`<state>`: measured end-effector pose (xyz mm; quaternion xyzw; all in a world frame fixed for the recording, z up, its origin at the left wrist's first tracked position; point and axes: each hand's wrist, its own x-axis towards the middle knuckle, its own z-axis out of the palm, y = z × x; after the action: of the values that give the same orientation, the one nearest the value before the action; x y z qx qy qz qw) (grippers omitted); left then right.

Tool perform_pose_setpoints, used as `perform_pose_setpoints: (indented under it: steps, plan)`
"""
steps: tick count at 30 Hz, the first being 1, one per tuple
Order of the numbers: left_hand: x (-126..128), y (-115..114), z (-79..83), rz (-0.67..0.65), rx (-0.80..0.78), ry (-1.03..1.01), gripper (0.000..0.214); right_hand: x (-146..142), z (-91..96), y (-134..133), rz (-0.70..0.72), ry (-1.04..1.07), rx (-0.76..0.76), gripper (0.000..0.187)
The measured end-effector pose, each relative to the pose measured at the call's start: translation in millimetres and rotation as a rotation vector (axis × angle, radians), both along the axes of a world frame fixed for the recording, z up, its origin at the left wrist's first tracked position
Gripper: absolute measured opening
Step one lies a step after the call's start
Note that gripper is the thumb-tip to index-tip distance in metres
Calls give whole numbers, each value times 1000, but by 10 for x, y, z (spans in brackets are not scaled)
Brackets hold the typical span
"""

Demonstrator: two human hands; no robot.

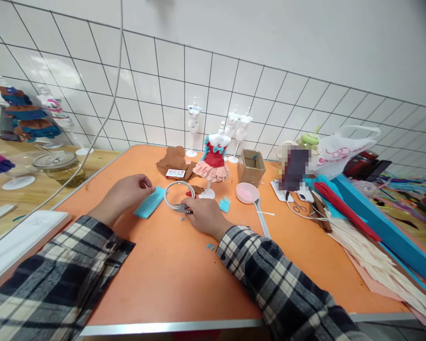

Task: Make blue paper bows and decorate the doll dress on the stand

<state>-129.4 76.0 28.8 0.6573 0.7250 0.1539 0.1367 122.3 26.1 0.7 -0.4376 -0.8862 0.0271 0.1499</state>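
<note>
My left hand pinches a light blue piece of fabric that lies on the orange table. My right hand is closed on small metal snips, their tip beside the fabric. A white ring lies flat between the two hands. Just behind it stands a small doll mannequin in a red top, teal bow and pink ruffled skirt. Small blue scraps lie to the right of my right hand.
Brown fabric and a small card lie behind the ring. Bare white mannequins stand by the tiled wall. A cardboard box, a pink dish, scissors, a plastic bag and stacked felt sheets crowd the right.
</note>
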Motion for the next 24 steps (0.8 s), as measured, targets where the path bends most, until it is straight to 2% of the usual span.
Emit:
perform_pose_setpoints:
  steps: [3,6,9,15,21,24]
  plan:
    - [-90,-15,0,-84,-223,106,32,37,-30,-20,54,61,13,21]
    - [-29,-54,-48,-194,-269,104,32,45,-67,-16,72,87,30,25]
    - [87,-83,-92,-228,-209,79,34,50,-80,-23,85,84,47,25]
    - [113,-54,-122,-128,-44,75,40,105,-53,-61,82,53,56,23]
    - [211,-127,-16,-27,171,41,44,44,-89,-13,73,18,55,21]
    - [308,-165,13,-110,228,27,44,-60,-96,56,50,-41,37,20]
